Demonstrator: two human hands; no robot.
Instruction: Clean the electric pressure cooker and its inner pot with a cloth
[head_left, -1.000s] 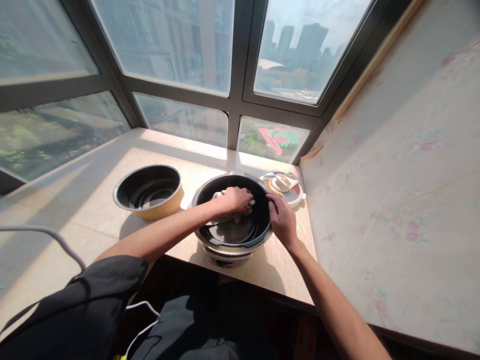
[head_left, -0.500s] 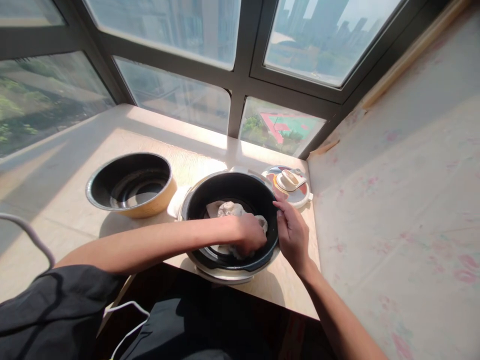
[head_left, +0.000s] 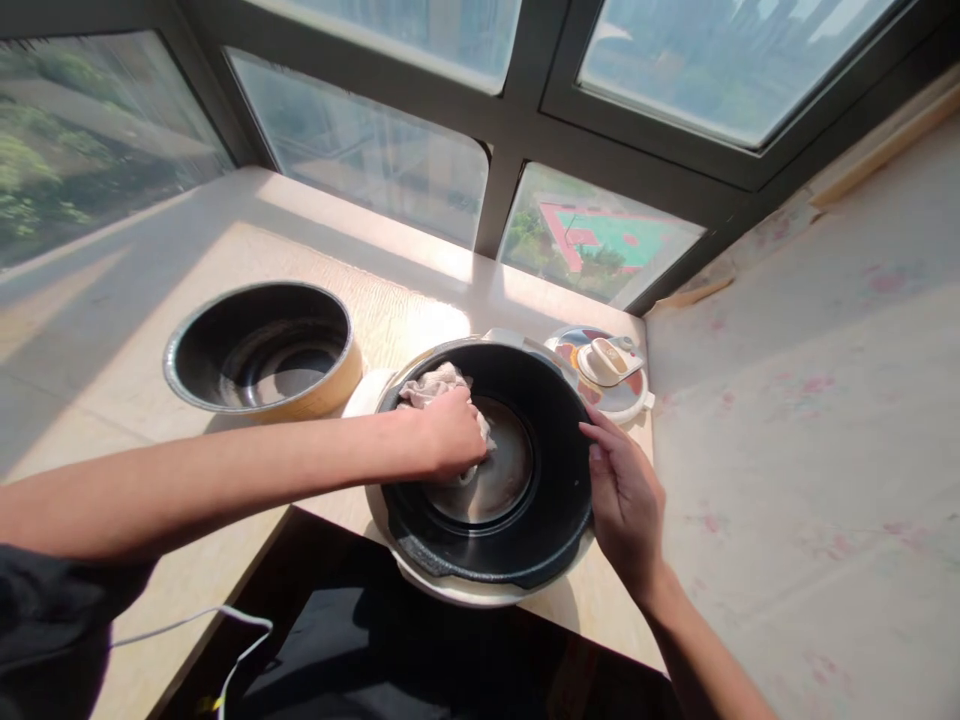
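An electric cooker body [head_left: 562, 500], black inside with a round metal plate at its bottom, stands tilted toward me on the ledge. My left hand [head_left: 452, 435] reaches into it, fingers closed around a crumpled whitish cloth [head_left: 439, 383] pressed near the inner left wall. The cloth's lower part is hidden by the hand. At the cooker's right rim, my right hand [head_left: 626, 490] grips the edge with fingers and thumb.
A separate inner pot [head_left: 345, 375], dark inside and golden outside, sits left of the cooker. The cooker's lid [head_left: 611, 365] lies behind on the right, near the papered wall [head_left: 787, 480]. Windows rise behind the ledge [head_left: 217, 250]. A white cord [head_left: 187, 620] hangs at lower left.
My left hand has swept the cloth from the cooker's right side to its left wall, baring the bottom plate. My right hand stays on the rim. The view has shifted slightly.
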